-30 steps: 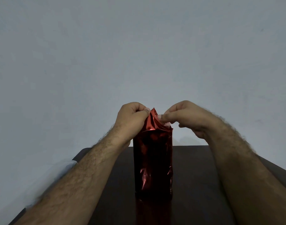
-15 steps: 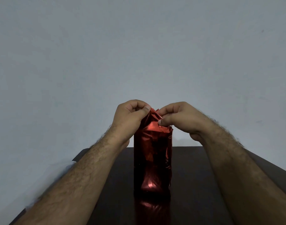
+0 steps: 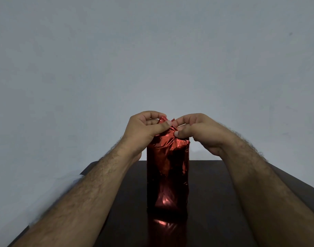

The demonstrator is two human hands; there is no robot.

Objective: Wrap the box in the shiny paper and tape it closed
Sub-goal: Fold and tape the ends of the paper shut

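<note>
Folding of the top end is the step in hand. Box [image 3: 167, 175] stands upright at the lower centre of the frame on the dark desk [image 3: 223, 202], its sides already sheathed in shiny paper [image 3: 168, 145] of a red foil kind, with a crumpled tuft of loose foil rising at the centre of the frame. Left hand [image 3: 143, 130] has a curled grip: thumb and fingers pinch the upper left part of the tuft. Right hand [image 3: 199, 132] is likewise curled, thumb and forefinger pinching the foil at the upper right and pressing it down toward the box top. The two hands all but meet over the box.

By my reading, the next move calls for flattening the gathered foil against the top face and holding it with one hand while the other fetches tape; no tape shows anywhere in the frame, so where it lies cannot be told.

Compared with a second ago, the peak of foil has been bunched lower and tighter, the hands have closed toward each other, and the right thumb now sits lower on the foil. The box has stayed where it stood.
</note>
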